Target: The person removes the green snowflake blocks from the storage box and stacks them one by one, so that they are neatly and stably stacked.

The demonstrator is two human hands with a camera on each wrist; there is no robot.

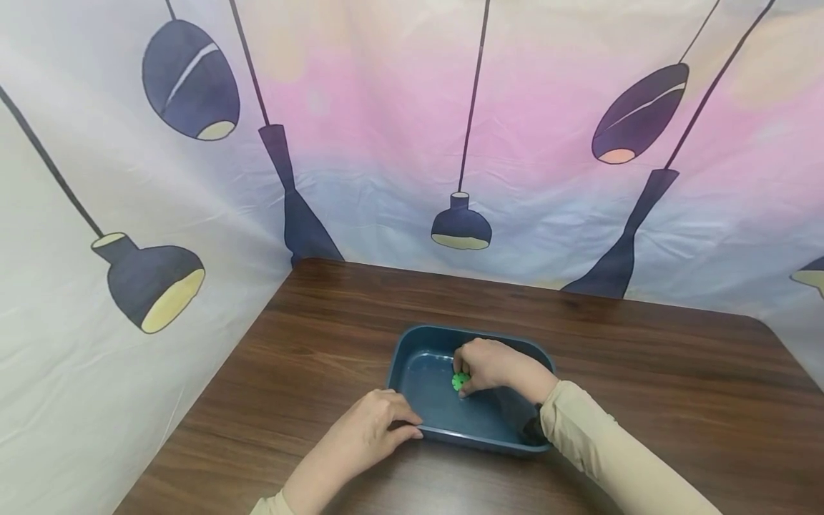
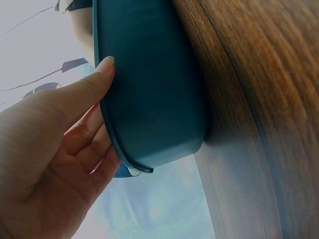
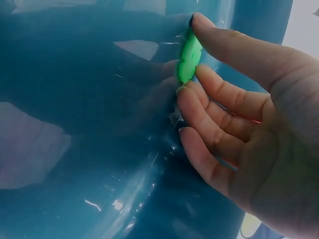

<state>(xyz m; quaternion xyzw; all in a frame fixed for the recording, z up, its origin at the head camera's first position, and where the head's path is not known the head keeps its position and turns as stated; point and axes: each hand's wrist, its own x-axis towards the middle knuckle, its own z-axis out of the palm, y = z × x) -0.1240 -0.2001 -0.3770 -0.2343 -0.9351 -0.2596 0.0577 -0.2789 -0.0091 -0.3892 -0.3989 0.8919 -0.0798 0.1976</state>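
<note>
A dark teal plastic basin [image 1: 476,441] with rounded corners stands on the table; its outer wall [image 2: 149,89] fills the middle of the left wrist view. At the basin's near left corner, my left hand [image 1: 367,433] grips the rim, thumb against the outer wall and fingers on the other side. My right hand [image 1: 492,365] reaches inside and pinches a small bright green notched plastic disc [image 1: 460,381] between thumb and fingertips. The right wrist view shows this disc [image 3: 189,59] nearly edge-on, close to the basin's glossy inner surface. Part of the far rim is hidden behind the right hand.
The brown wood-grain table [image 1: 309,336] extends around the basin on all sides. A fabric backdrop [image 1: 386,143] printed with dark pendant lamps hangs behind the table and along its left side. Light reflections show on the basin's floor.
</note>
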